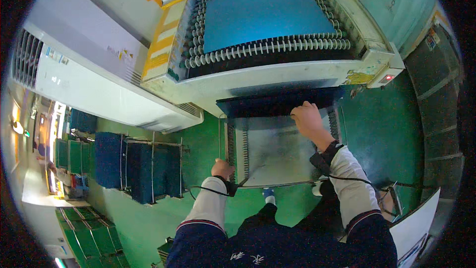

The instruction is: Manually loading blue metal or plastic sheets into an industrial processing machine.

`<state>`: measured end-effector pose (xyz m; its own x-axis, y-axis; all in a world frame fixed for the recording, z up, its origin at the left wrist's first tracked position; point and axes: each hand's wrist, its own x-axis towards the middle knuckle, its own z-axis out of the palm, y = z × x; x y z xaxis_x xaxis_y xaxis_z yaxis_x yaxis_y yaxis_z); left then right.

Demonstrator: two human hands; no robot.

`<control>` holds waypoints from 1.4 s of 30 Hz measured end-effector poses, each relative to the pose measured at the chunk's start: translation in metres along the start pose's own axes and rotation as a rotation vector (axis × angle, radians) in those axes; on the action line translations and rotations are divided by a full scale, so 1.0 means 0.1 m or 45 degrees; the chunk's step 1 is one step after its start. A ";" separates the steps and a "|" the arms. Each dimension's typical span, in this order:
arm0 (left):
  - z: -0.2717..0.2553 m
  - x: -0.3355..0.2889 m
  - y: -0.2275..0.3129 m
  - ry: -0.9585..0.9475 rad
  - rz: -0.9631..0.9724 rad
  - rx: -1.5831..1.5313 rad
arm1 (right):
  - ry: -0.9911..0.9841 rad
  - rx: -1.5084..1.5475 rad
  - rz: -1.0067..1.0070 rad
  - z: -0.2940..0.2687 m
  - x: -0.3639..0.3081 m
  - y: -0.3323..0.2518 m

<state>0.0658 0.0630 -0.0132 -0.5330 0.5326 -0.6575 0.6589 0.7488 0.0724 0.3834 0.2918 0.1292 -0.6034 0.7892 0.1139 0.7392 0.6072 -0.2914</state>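
A dark blue panel (267,105) stands at the far end of a slotted rack (245,156), just in front of the roller machine. My right hand (308,120) is closed at the panel's near edge, toward its right half; the fingertips partly disappear against the dark surface. At the rack's near left corner is my left hand (222,168), its fingers curled beside the toothed side rail. What those fingers hold, if anything, is hidden. Both wrists wear dark bands with cables.
Ahead, a roller conveyor (277,45) carries a bright blue panel (267,15). A white cabinet (104,74) flanks it on the left. Racks of dark blue panels (151,168) stand on the green floor. A white board (414,228) leans at the lower right.
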 end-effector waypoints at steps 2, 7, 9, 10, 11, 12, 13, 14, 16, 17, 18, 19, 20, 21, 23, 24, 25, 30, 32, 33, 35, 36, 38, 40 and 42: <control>0.01 0.01 0.00 -0.010 -0.024 -0.057 | 0.141 0.008 -0.110 -0.10 0.04 -0.04; 0.10 0.12 -0.08 0.008 -0.014 -0.047 | 0.479 0.096 -0.212 -0.72 0.07 -0.22; 0.13 0.16 -0.10 0.005 -0.043 -0.094 | 0.559 0.090 -0.202 -1.02 0.03 -0.27; 0.14 0.16 -0.10 -0.010 -0.061 -0.114 | 0.612 0.080 -0.196 -1.15 0.00 -0.28; 0.13 0.15 -0.10 -0.005 -0.044 -0.123 | 0.666 0.071 -0.190 -1.28 -0.04 -0.27; 0.11 0.13 -0.11 -0.009 -0.022 -0.131 | 0.719 0.061 -0.181 -1.39 -0.08 -0.25; 0.10 0.10 -0.08 -0.027 -0.020 -0.112 | 0.772 0.117 -0.085 -1.51 -0.14 -0.21; 0.08 0.07 -0.06 0.002 -0.002 -0.132 | 0.823 0.171 0.014 -1.61 -0.21 -0.14; 0.03 0.02 -0.02 0.037 -0.004 -0.110 | 0.933 0.602 0.231 -1.67 -0.27 -0.01; 0.02 0.00 -0.02 0.021 -0.003 -0.116 | 0.980 0.984 0.350 -1.65 -0.28 0.05; 0.03 0.01 -0.02 0.008 -0.003 -0.120 | 1.012 1.339 0.438 -1.62 -0.28 0.11; 0.05 0.04 -0.04 0.019 -0.003 -0.121 | 1.041 1.488 0.464 -1.57 -0.28 0.17; 0.08 0.09 -0.07 0.035 0.006 -0.081 | 1.047 1.676 0.470 -1.46 -0.25 0.19; 0.15 0.15 -0.11 0.071 0.018 -0.038 | 1.061 1.838 0.500 -1.37 -0.21 0.21; 0.32 0.31 -0.21 0.095 0.090 0.060 | 0.866 1.811 0.578 -1.25 -0.20 0.21; 0.38 0.42 -0.26 0.086 0.151 0.117 | 0.677 1.669 0.540 -1.20 -0.21 0.18; 0.44 0.49 -0.30 0.046 0.179 0.127 | 0.467 1.830 0.480 -1.17 -0.21 0.14; 0.38 0.45 -0.35 0.043 0.386 -0.359 | 0.100 2.231 0.668 -1.03 -0.28 -0.17; 0.25 0.31 -0.26 -0.014 0.295 -0.432 | 0.080 2.192 0.652 -0.86 -0.23 -0.29; 0.21 0.23 -0.20 -0.015 0.131 -0.290 | 0.039 2.403 0.824 -0.77 -0.20 -0.33; 0.10 0.14 -0.13 -0.029 -0.028 -0.181 | -0.045 2.407 0.970 -0.62 -0.21 -0.38; 0.07 0.11 -0.11 -0.046 -0.023 -0.218 | -0.058 2.396 1.107 -0.57 -0.22 -0.39; 0.02 0.07 -0.08 -0.071 -0.027 -0.264 | -0.039 2.557 0.994 -0.50 -0.25 -0.41; 0.01 0.05 -0.07 -0.097 -0.054 -0.251 | -0.036 2.659 0.986 -0.46 -0.26 -0.42; 0.01 0.03 -0.07 -0.054 -0.022 -0.193 | -0.061 2.740 0.985 -0.43 -0.28 -0.44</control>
<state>0.0605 0.0594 -0.0165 -0.5185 0.5044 -0.6904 0.5604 0.8103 0.1712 0.3805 0.2468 0.1797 -0.4868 0.7241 -0.4886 -0.5199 -0.6896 -0.5041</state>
